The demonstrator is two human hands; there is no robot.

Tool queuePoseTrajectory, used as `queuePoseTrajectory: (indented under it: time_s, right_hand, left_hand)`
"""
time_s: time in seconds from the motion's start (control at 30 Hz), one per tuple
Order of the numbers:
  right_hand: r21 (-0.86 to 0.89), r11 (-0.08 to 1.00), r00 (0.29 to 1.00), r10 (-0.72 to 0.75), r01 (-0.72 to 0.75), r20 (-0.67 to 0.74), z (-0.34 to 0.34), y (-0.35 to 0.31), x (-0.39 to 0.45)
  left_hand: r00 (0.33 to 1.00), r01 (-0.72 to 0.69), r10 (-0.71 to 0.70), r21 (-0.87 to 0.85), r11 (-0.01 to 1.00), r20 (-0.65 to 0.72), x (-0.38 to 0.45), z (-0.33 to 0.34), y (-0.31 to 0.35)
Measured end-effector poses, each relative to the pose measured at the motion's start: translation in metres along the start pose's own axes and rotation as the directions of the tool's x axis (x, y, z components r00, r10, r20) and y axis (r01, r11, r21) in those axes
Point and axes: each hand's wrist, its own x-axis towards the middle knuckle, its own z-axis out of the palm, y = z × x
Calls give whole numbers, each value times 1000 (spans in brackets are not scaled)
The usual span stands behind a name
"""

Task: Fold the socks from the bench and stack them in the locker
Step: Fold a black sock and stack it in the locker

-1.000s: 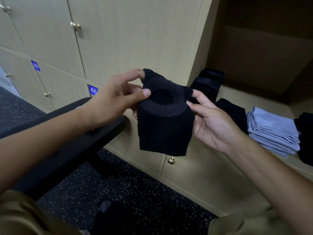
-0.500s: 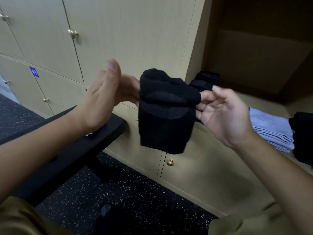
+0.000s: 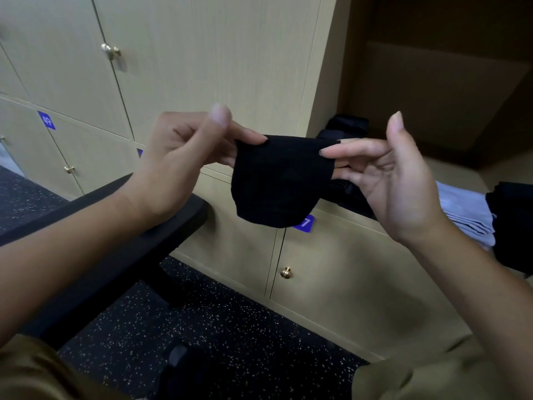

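A folded black sock [image 3: 277,183] hangs in the air in front of the lockers, stretched flat between both hands. My left hand [image 3: 184,157] pinches its left top corner with the fingers, thumb raised. My right hand [image 3: 395,180] holds the right edge between its fingers, palm facing me. The open locker [image 3: 432,90] is behind, at the right. Inside it lie black socks [image 3: 346,125] at the back, a stack of folded light blue socks [image 3: 467,215] and more black socks [image 3: 513,223] at the far right.
A black bench [image 3: 121,235] runs from the lower left toward the lockers, under my left forearm. Closed beige locker doors with brass knobs [image 3: 286,272] and blue number tags fill the wall. The floor is dark and speckled.
The sock was folded shorter and pulled taut between both hands. My hands rose a little and moved apart, the left thumb lifting off the sock.
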Motion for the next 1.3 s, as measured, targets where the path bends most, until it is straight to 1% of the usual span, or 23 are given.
queuePoseTrajectory:
  time_s: [0.07, 0.2, 0.3, 0.37, 0.4, 0.5, 0.53, 0.6, 0.67, 0.7, 0.73, 0.8, 0.83, 0.87, 0.9, 0.97, 1.03, 1.1, 1.17, 1.23, 1.3]
  right_hand:
    - [28, 999, 1000, 20, -19, -4, 1, -1, -1]
    - [91, 995, 997, 55, -50, -54, 3, -3, -4]
    - [101, 993, 993, 75, -65, -94, 7, -2, -7]
    - [108, 988, 984, 122, -108, -132, 8, 1, -8]
    - [115, 983, 979, 157, -143, -130, 8, 2, -9]
    - [77, 965, 965, 257, -253, -54, 7, 6, -14]
    - [57, 961, 961, 272, -270, -44, 6, 7, -16]
    - [50, 959, 957, 282, -279, -73, 4, 8, -20]
    - [70, 956, 948, 291, -284, -126, 4, 11, -24]
    - [77, 955, 942, 297, -288, -159, 4, 12, -25]
    - [78, 953, 932, 303, -294, -197, 5, 14, -27]
    - [84, 946, 908, 324, -313, -267, 3, 20, -31]
    - [92, 941, 894, 337, -325, -296, 2, 23, -33]
    - [98, 935, 877, 354, -341, -324, 2, 26, -35]
    - [103, 927, 859, 374, -361, -350, 1, 29, -37]
    - [116, 906, 823, 418, -406, -384, -2, 33, -40]
    - [118, 887, 804, 455, -446, -384, -6, 36, -43]
    - [109, 877, 800, 473, -468, -369, -9, 38, -45]
    - [98, 870, 796, 482, -482, -365, -12, 39, -46]
    - [72, 874, 792, 469, -481, -391, -16, 40, -46]
    - [39, 885, 783, 430, -464, -449, -23, 40, -44]
  left_hand:
    - [1000, 8, -8, 33, 999, -1, -1, 6, 1]
    - [999, 47, -47, -8, 999, 25, 2, 15, -1]
    - [998, 56, -56, -10, 998, 35, 6, 20, -6]
    - [997, 71, -71, -14, 997, 21, 9, 23, -9]
    - [997, 80, -80, -17, 997, 13, 11, 26, -10]
    - [994, 106, -106, -34, 994, 3, 14, 36, -10]
    - [993, 121, -121, -51, 991, -8, 15, 39, -11]
    - [983, 179, -184, -117, 977, -27, 18, 47, -15]
    - [952, 300, -305, -228, 926, 11, 19, 58, -21]
    - [923, 382, -379, -294, 876, 71, 18, 65, -25]
    - [880, 475, -450, -346, 809, 153, 15, 73, -29]
    - [772, 635, -562, -377, 674, 297, 8, 90, -37]
    - [734, 680, -590, -372, 633, 336, 4, 98, -40]
    - [711, 703, -606, -361, 612, 356, 1, 105, -43]
    - [701, 713, -613, -348, 608, 364, -2, 110, -46]
    - [701, 713, -614, -320, 624, 363, -4, 117, -51]
    - [720, 691, -597, -283, 666, 354, -3, 122, -56]
    - [750, 653, -572, -236, 720, 331, -2, 126, -60]
    - [771, 627, -560, -207, 751, 304, -1, 131, -63]
    - [764, 637, -575, -199, 745, 291, 1, 136, -65]
    - [738, 671, -617, -197, 715, 274, 2, 139, -68]
